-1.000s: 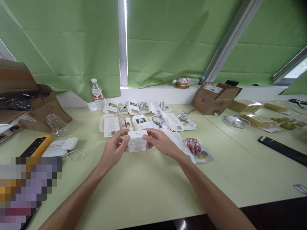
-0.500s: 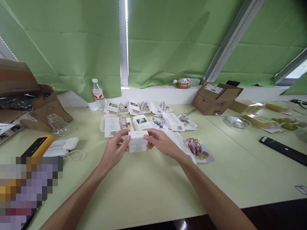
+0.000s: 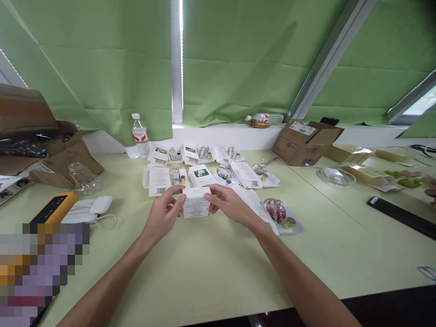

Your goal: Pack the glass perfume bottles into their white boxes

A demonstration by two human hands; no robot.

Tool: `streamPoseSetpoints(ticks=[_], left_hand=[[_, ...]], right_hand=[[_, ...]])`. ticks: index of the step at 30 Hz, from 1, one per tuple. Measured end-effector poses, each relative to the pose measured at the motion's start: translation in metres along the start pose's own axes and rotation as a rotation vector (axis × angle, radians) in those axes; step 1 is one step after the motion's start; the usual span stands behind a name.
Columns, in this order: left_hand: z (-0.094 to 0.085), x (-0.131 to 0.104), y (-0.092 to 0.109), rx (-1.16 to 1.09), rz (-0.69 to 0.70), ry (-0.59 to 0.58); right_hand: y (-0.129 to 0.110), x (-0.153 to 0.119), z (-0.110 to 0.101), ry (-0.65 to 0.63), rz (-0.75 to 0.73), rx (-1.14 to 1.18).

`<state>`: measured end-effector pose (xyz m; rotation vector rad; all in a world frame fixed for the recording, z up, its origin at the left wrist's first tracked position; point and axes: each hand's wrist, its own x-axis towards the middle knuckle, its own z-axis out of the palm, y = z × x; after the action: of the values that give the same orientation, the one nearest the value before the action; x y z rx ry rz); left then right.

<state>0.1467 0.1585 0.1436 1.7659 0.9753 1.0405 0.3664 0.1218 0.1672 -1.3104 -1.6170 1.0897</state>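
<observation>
White, finely printed, the box [image 3: 196, 206] is gripped by left hand [image 3: 163, 210] and right hand [image 3: 229, 204].

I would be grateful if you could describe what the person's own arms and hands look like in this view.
Both the left hand and the right hand are ungloved, and the forearms narrow toward the wrists. No sleeve, watch, bracelet or cable shows on either arm. Some fingers are partly hidden, so rings cannot be fully ruled out.
</observation>
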Motion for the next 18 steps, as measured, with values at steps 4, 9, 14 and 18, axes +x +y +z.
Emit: streamPoseSetpoints(ticks=[4,9,14,18], left_hand=[[0.0003,0.0001,-0.0004,-0.011,-0.006,0.004],[0.0001,-0.0003,0.0006,-0.004,-0.008,0.003],[-0.0008,-0.0004,0.0008,-0.023,-0.023,-0.015],[-0.0007,-0.0001,0.0000,-0.044,-0.026,-0.016]], right_hand=[[-0.0010,-0.0004,-0.0001,-0.003,-0.003,0.003],[0.0002,-0.0005,0.0001,-0.003,-0.006,0.010],[0.0005,-0.0005,0.0001,-0.015,-0.007,0.024],[-0.0017,-0.0013,0.0002,-0.016,-0.006,0.007]])
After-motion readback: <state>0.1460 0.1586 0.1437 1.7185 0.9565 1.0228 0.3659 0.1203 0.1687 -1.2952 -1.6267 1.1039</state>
